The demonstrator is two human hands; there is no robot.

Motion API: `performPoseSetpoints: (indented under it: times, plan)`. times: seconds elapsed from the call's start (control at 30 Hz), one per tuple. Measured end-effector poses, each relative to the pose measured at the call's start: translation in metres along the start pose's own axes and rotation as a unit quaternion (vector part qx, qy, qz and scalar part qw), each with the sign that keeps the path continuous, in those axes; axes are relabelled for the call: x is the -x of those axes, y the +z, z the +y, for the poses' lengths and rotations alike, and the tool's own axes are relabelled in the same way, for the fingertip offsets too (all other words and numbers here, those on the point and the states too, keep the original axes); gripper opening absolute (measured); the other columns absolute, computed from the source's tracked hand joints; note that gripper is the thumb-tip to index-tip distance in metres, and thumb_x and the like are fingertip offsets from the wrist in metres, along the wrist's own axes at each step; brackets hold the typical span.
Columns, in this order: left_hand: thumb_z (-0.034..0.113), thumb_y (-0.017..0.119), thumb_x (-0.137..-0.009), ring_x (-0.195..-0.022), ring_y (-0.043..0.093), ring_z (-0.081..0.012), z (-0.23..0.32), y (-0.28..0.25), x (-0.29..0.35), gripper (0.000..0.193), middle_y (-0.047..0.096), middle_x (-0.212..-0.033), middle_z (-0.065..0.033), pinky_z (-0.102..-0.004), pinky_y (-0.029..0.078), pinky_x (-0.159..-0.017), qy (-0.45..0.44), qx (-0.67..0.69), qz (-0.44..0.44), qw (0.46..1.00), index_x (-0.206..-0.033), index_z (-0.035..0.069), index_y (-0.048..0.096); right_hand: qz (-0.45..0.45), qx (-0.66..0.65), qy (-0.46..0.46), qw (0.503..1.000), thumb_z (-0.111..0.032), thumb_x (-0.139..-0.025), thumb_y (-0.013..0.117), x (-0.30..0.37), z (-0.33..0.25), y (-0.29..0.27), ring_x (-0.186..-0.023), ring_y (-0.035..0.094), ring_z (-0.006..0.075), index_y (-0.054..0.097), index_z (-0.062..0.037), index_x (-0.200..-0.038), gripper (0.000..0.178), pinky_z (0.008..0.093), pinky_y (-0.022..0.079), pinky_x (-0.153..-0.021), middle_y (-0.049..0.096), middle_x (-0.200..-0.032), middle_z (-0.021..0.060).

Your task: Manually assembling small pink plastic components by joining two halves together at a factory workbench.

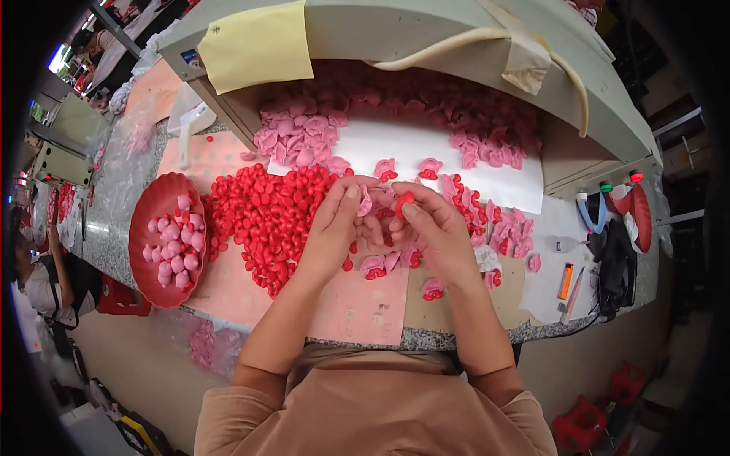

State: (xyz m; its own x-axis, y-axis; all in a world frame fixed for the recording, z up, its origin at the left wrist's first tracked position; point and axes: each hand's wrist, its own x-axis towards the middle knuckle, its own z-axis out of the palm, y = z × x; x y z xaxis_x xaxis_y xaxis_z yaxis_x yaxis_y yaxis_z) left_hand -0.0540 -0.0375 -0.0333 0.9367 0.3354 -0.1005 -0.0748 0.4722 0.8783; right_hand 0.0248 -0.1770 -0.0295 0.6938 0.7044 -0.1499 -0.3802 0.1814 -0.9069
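My left hand (331,226) pinches a pink moulded piece (365,201), thin and curved like a small cap, between thumb and fingertips. In my right hand (439,232) a small glossy red piece (404,204) is held between thumb and forefinger. The two hands are close together over the bench, the red piece just right of the pink one. Several pink pieces with red parts on them (374,266) lie beneath and around my hands. Left of my left hand spreads a big heap of loose red pieces (262,220).
A grey hooded box (426,38) arches over the far side, with pink pieces piled inside on white paper (372,140). A red scalloped tray (163,285) holds pink round parts at left. An orange cutter (566,280) and black cloth (614,266) lie at right. People sit far left.
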Motion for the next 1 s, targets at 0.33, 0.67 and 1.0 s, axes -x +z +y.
performPoseSetpoints:
  times: [0.33, 0.67, 1.0]
  plan:
    - [0.025, 0.036, -0.098, -0.058, 0.052, -0.0194, -0.017, -0.013, 0.005, 0.024, 0.053, -0.068, -0.0094, -0.0347, 0.041, -0.054, 0.172, -0.397, 0.108, 0.895, -0.102, 0.002, 0.043, -0.012, 0.02, 0.02, 1.0, -0.013, -0.091, 0.054, 0.01, 0.009, 0.011, -0.083, 0.058, 0.0095, 0.052, -0.0024, -0.123, 0.033, 0.0228, 0.049, -0.073, 0.06, -0.098, 0.0029]
    - [0.026, 0.038, -0.098, -0.07, 0.06, -0.0237, -0.017, -0.002, 0.012, 0.024, 0.058, -0.078, -0.0138, -0.0355, 0.046, -0.063, 0.175, -0.398, 0.056, 0.899, -0.104, 0.003, 0.042, 0.0, 0.047, 0.002, 0.999, -0.014, -0.091, 0.055, 0.003, 0.026, 0.009, -0.082, 0.059, 0.0093, 0.053, -0.0029, -0.122, 0.032, 0.0229, 0.05, -0.074, 0.061, -0.097, 0.0031]
    - [0.026, 0.038, -0.097, -0.067, 0.057, -0.0372, -0.008, -0.007, 0.01, 0.026, 0.055, -0.074, -0.0198, -0.0408, 0.044, -0.059, 0.106, -0.459, 0.006, 0.882, -0.095, 0.001, 0.044, -0.006, 0.049, -0.007, 0.999, -0.011, -0.091, 0.053, 0.002, 0.02, 0.007, -0.078, 0.058, 0.0099, 0.053, -0.0025, -0.107, 0.018, 0.0233, 0.048, -0.07, 0.057, -0.089, 0.0024]
